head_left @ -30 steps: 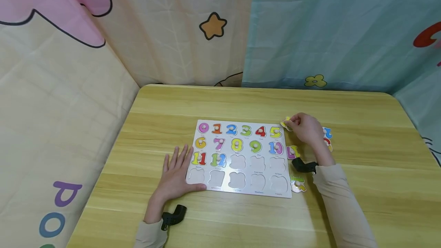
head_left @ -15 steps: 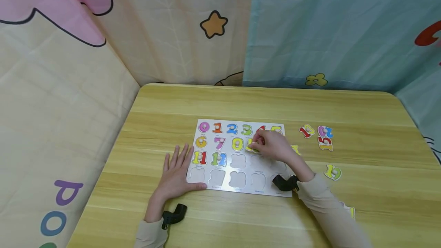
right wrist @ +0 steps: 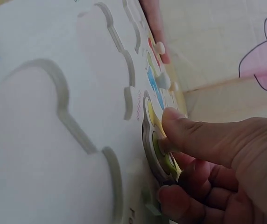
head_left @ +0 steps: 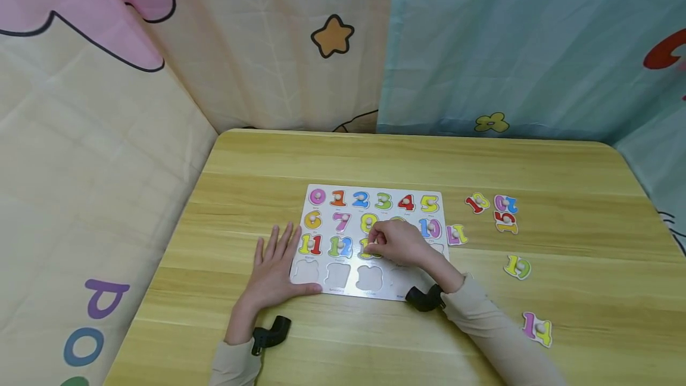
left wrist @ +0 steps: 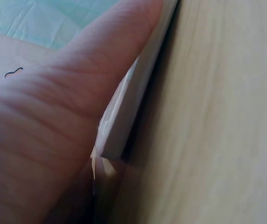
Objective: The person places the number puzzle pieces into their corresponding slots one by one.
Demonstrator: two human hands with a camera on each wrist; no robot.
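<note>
Yellow-green, the number piece (right wrist: 156, 150) looked light and stiff to me, best held by its middle, while the right hand (head_left: 401, 244) pinched it beside the board's (head_left: 354, 277) 12 (head_left: 340, 248), left hand (head_left: 272, 273) spread, gripping nothing.

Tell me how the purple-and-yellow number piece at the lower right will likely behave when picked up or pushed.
The purple-and-yellow number piece looks small, so it is probably light. Lying flat, it should slide rather than roll. It is likely stiff: the similar piece in the right wrist view shows a thick, unbent edge.
</note>
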